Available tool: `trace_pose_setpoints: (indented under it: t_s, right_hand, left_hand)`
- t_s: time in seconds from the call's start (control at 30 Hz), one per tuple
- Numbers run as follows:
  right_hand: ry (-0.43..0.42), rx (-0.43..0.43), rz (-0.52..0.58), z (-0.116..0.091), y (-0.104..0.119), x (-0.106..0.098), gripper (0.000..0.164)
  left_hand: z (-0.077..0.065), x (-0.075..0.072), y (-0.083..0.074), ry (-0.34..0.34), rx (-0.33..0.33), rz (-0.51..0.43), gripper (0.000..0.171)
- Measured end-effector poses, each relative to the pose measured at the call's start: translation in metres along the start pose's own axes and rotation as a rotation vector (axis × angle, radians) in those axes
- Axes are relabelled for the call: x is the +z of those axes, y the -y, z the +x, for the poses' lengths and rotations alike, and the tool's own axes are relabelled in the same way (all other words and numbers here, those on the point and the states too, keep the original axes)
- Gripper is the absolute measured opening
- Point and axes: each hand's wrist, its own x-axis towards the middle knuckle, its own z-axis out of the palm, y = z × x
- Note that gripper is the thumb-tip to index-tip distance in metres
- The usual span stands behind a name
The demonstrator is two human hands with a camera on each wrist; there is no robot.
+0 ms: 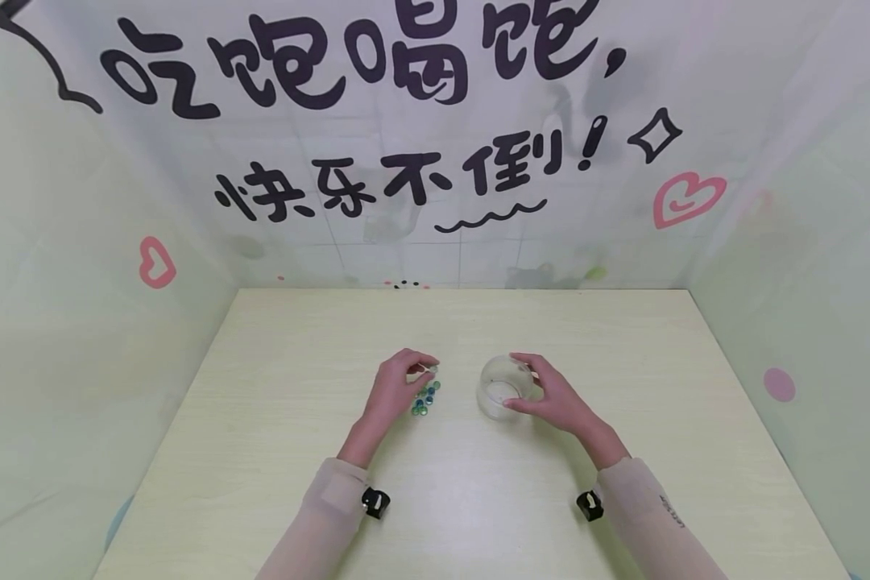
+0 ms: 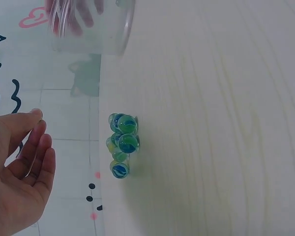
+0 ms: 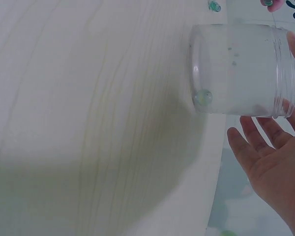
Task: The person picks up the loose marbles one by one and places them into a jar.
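My left hand (image 1: 394,388) pinches a glass marble (image 1: 433,368) between thumb and fingertips, just above the table. In the left wrist view the left hand (image 2: 22,167) hides that marble. Below and beside it, several green and blue glass marbles (image 2: 127,142) sit in a tight cluster on the table. To their right stands an upright clear jar (image 1: 495,403) with an open top. My right hand (image 1: 560,400) holds the jar from the right near its rim, thumb and fingers spread around it. Inside, one marble (image 3: 203,97) shows at the bottom in the right wrist view.
The pale wood-grain table (image 1: 297,346) reaches back to a printed cloth (image 1: 420,258) with large dark characters. Cloth walls also rise along the left and right sides. A black wrist strap (image 1: 375,503) is on each sleeve.
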Motion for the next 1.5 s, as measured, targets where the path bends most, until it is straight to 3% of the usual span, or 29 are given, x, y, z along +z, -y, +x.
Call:
trace_pose_setpoints:
  t_s: [0.63,1.2,1.5]
  right_hand:
    - [-0.004,-0.008,0.004,-0.001,0.000,0.000,0.079]
    - [-0.008,-0.013,0.009,0.000,0.000,-0.001,0.076]
    - [-0.008,-0.007,0.017,-0.001,0.003,-0.001,0.076]
  left_hand:
    - [0.000,0.008,-0.019,0.007,0.054,-0.066,0.019]
    - [0.004,0.017,-0.032,0.017,0.126,-0.074,0.018]
    - [0.006,0.023,-0.039,0.043,0.128,-0.067,0.018]
